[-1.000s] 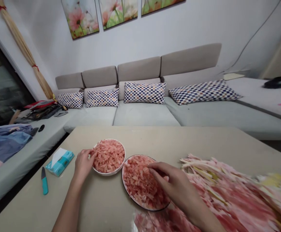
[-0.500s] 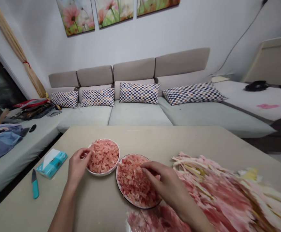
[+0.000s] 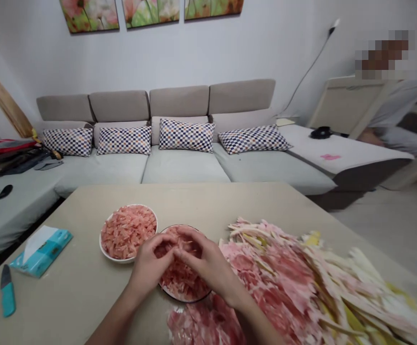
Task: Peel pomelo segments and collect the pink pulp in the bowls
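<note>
My left hand (image 3: 146,262) and my right hand (image 3: 210,263) meet over the dark-rimmed plate (image 3: 185,301), which is heaped with shredded pink pomelo pulp (image 3: 179,282). On both hands the fingers curl in, with the thumbs close together. Whatever the fingertips pinch is hidden against the pulp. To the left of that plate stands a white bowl (image 3: 102,245), piled with more pink pulp (image 3: 129,230). A large spread of pomelo peel and pink membranes (image 3: 283,273) lies to the right of my right hand, reaching below the plate.
A teal-handled knife (image 3: 7,297) and a blue tissue pack (image 3: 45,251) lie on the left of the table (image 3: 86,292). Beyond the table stretches a sofa (image 3: 186,167) with checkered cushions (image 3: 186,135). A person (image 3: 398,115) sits at the far right.
My left hand has left the white bowl and come across to the dark-rimmed plate, meeting my right hand there. The view has swung right, bringing the seated person into sight.
</note>
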`<state>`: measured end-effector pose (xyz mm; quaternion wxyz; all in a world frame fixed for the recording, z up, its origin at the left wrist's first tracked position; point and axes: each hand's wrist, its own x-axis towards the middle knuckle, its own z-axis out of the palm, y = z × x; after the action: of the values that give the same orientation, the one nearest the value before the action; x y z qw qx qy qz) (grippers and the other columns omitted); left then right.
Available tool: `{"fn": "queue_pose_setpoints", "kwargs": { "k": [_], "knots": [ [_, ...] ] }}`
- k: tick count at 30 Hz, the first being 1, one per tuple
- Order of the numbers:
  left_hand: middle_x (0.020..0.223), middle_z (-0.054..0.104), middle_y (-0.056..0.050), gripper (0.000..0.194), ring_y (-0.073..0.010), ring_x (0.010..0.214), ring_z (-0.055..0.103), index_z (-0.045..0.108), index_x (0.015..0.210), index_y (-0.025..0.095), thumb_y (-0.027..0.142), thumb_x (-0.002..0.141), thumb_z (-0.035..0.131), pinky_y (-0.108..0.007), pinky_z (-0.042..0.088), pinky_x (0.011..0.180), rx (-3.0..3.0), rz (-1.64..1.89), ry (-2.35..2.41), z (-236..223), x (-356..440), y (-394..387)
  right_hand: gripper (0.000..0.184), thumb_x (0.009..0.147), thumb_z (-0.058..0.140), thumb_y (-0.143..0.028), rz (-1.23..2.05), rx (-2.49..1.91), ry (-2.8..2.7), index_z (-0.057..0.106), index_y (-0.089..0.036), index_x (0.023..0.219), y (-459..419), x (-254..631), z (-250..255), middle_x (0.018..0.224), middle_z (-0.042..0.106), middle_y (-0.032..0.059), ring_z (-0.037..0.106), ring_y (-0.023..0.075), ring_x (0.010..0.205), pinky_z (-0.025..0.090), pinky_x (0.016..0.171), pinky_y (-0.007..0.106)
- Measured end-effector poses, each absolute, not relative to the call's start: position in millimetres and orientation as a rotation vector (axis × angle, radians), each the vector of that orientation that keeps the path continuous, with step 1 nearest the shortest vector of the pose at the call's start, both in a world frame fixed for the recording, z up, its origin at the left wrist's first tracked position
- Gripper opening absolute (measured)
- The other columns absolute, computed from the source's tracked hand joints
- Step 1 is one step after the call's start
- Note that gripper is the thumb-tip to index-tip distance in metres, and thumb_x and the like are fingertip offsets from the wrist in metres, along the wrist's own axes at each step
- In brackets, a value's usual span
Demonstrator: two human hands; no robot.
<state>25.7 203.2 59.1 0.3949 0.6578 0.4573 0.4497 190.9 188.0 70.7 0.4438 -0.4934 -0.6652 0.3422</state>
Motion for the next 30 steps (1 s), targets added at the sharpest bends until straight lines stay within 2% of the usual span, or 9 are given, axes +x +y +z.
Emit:
{"fn": "queue_pose_setpoints", "kwargs": {
  "k": [4,9,13,17,22,30],
  "knots": [
    [0.089,0.072,-0.005,0.013,-0.0191,0.082,0.066,0.069,0.085,0.019,0.028,0.077,0.065,-0.028,0.052,0.077,1.565,1.116,1.124,59,25,207,0.019,0.085,0.060,-0.026,0.905,-1.199,-1.639,0.070,-0.021,0.101,188,194,74,0.100,0.074,0.0042,0.069,0.0188,0.088,0.054,0.079,0.029],
    [0.091,0.072,-0.006,0.016,-0.0198,0.088,0.065,0.069,0.086,0.017,0.030,0.076,0.068,-0.028,0.050,0.080,1.451,1.049,1.039,62,18,212,0.016,0.086,0.058,-0.025,0.887,-1.218,-1.667,0.072,-0.021,0.094,189,197,76,0.092,0.074,0.0025,0.067,0.0183,0.084,0.051,0.078,0.028],
    [0.084,0.070,-0.004,0.021,-0.0165,0.078,0.063,0.069,0.087,0.016,0.033,0.075,0.070,-0.025,0.048,0.072,1.305,1.017,1.045,62,14,213,0.016,0.086,0.057,-0.026,0.873,-1.264,-1.649,0.072,-0.019,0.089,189,201,75,0.083,0.073,0.0022,0.066,0.0174,0.075,0.051,0.069,0.026],
    [0.080,0.068,-0.002,0.025,-0.0136,0.071,0.061,0.069,0.088,0.016,0.035,0.072,0.073,-0.022,0.048,0.067,1.164,1.003,1.040,62,11,213,0.019,0.086,0.056,-0.027,0.850,-1.277,-1.632,0.072,-0.020,0.094,191,206,74,0.093,0.074,0.0042,0.067,0.0183,0.082,0.052,0.075,0.028],
    [0.085,0.069,-0.003,0.023,-0.0142,0.076,0.062,0.070,0.089,0.017,0.034,0.073,0.073,-0.022,0.048,0.070,1.189,1.019,0.993,61,15,211,0.023,0.084,0.060,-0.024,0.794,-1.258,-1.667,0.071,-0.023,0.104,191,204,71,0.113,0.069,0.0061,0.066,0.0189,0.091,0.051,0.079,0.029],
    [0.090,0.070,-0.004,0.018,-0.0179,0.086,0.064,0.069,0.086,0.018,0.030,0.073,0.072,-0.027,0.050,0.079,1.322,1.076,1.007,58,24,206,0.013,0.084,0.063,-0.027,0.884,-1.230,-1.588,0.073,-0.020,0.088,189,192,75,0.088,0.074,0.0041,0.067,0.0192,0.083,0.050,0.075,0.028]
  ]
}}
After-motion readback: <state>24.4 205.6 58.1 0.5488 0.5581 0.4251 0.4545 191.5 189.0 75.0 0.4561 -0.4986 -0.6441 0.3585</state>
